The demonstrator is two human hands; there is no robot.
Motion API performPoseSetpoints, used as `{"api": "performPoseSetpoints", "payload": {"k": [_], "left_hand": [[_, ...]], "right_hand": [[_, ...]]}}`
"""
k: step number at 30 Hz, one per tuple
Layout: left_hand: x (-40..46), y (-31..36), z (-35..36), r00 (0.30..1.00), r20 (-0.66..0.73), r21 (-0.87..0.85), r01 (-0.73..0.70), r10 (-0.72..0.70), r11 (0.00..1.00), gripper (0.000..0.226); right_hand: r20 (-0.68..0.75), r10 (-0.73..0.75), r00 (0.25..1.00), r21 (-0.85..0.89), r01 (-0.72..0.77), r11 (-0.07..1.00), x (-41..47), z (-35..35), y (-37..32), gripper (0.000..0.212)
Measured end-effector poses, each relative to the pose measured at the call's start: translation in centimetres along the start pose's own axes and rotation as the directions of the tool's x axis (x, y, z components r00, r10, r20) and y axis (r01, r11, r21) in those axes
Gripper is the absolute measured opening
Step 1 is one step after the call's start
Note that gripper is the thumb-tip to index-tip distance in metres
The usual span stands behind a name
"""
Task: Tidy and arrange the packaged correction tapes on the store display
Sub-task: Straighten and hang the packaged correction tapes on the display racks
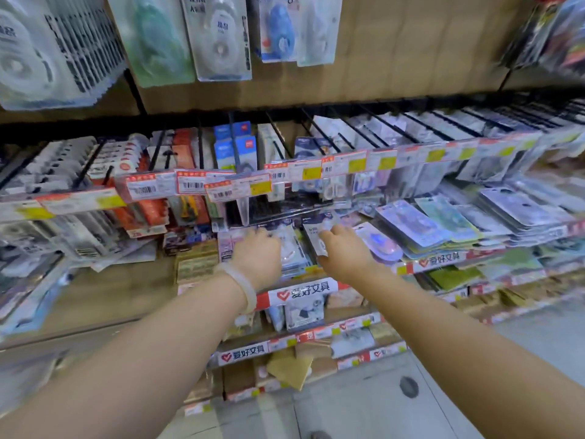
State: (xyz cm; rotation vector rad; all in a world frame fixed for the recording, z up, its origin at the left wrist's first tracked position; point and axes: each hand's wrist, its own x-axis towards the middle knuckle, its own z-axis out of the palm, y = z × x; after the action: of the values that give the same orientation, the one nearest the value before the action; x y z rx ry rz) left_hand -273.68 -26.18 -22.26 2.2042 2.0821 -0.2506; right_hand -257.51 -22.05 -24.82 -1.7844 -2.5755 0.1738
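Clear plastic blister packs on white printed cards, the packaged correction tapes (292,248), lie in a loose overlapping stack on the shelf directly under both hands. The left hand (258,253), with a pale translucent bangle (242,286) at its wrist, rests palm-down on the left part of the stack, fingers reaching forward and hidden from above, so I cannot tell whether they curl round a pack or merely press it. Just right of it, the right hand (343,247) pinches the near edge of one white carded pack (316,240) between thumb and fingers.

The risk, as I judge it, is sliding: the packs are slick and stacked unevenly, so pulling one out could drag its neighbours over the shelf's front lip (304,291) with its red-and-white printed strip and onto the lower shelves. Just above the hands hang clear price-tag holders with red and yellow labels (237,188), and lifting a pack steeply could knock them or catch the black wire hooks behind.

Left of the left hand, orange and grey carded items hang in rows over a wooden shelf board. Right of the right hand, flat pastel blister packs (443,220) fan out in leaning piles. Below the forearms, further shelves step down to a grey tiled floor (364,407); above, large carded tapes hang on a brown board.
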Motion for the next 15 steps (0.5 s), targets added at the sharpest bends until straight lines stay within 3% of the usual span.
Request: {"api": "performPoseSetpoints", "payload": {"k": [3,8,15], "left_hand": [[1.9,0.2,1.3,0.995,0.075,-0.115,0.079,-0.071,0.99,0.051],[5.3,1.2,3.0,0.965,0.173,-0.185,0.228,-0.197,0.956,0.058],[10.1,1.8,5.1,0.907,0.23,-0.221,0.402,-0.353,0.889,0.073]], "right_hand": [[0.032,0.011,0.999,0.037,-0.012,0.999,1.6,1.5,1.4,0.036],[0.099,0.03,0.995,0.081,-0.038,0.996,4.8,3.6,3.7,0.043],[0.158,0.157,0.975,0.16,-0.182,0.97,9.3,5.3,5.8,0.08]]}}
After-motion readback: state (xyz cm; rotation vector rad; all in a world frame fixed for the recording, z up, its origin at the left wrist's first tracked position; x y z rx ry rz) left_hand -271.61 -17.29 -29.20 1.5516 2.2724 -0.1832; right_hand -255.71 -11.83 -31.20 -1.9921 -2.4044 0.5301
